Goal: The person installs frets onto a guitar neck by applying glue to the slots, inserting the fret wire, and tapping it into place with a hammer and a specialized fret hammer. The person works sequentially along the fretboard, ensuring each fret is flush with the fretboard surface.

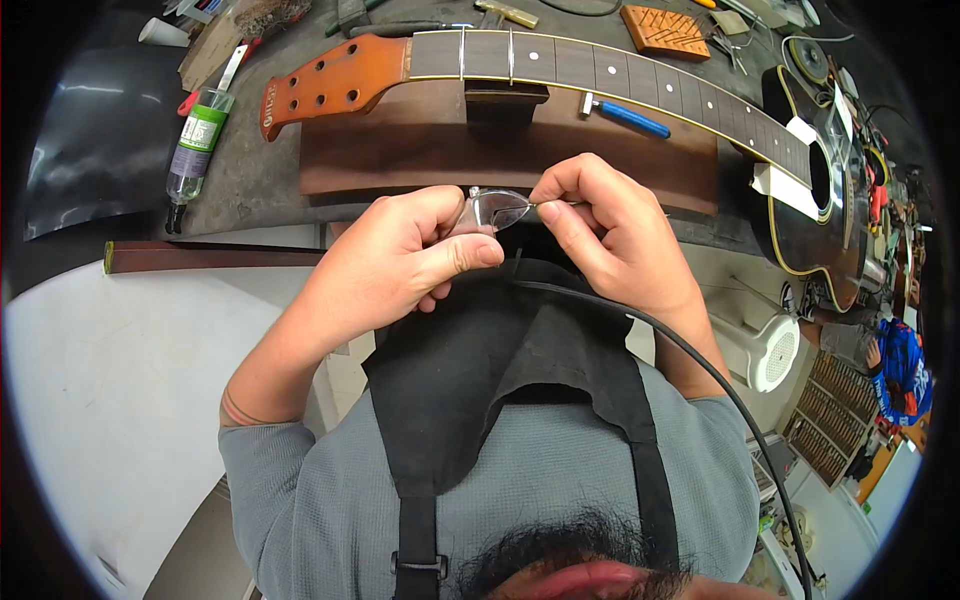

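I see my left hand (400,262) clamped around small pliers (492,210), and my right hand (600,225) pinching a thin fret wire (556,204) fed into their nose, both held close to my chest. At twelve o'clock the guitar (560,65) lies on the surface (250,170). Two frets look seated near the nut; I judge the remaining slots are still bare.

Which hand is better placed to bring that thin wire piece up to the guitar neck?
Right, probably. The right hand pinches the thin wire piece and sits nearer the guitar neck; the left hand has its grip on the metal cutter.
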Demonstrator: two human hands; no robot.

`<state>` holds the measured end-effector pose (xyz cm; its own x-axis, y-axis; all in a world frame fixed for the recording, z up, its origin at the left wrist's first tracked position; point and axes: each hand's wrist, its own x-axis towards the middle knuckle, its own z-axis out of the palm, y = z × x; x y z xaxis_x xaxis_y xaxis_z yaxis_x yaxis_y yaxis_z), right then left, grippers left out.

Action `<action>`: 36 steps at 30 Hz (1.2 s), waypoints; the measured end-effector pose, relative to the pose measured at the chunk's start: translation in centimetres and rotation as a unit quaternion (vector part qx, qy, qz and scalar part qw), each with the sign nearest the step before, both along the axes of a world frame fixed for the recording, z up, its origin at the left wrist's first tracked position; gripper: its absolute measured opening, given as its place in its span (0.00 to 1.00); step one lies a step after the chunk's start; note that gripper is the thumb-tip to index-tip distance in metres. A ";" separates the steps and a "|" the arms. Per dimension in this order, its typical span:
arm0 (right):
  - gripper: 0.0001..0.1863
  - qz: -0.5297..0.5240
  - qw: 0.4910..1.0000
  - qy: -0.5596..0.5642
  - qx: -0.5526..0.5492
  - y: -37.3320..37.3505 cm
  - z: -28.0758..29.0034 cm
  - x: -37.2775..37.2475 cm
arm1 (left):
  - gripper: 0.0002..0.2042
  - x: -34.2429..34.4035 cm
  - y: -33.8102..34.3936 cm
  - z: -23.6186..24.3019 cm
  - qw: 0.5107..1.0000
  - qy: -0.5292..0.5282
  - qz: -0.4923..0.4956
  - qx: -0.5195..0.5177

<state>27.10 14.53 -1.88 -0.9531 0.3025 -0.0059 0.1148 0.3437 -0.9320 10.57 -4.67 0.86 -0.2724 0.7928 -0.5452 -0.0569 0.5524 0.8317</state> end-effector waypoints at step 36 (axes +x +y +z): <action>0.12 0.009 0.975 0.108 0.193 0.1 -2.0 0.1 | 0.10 1.4 -1.0 -1.5 0.991 -0.090 0.043 0.084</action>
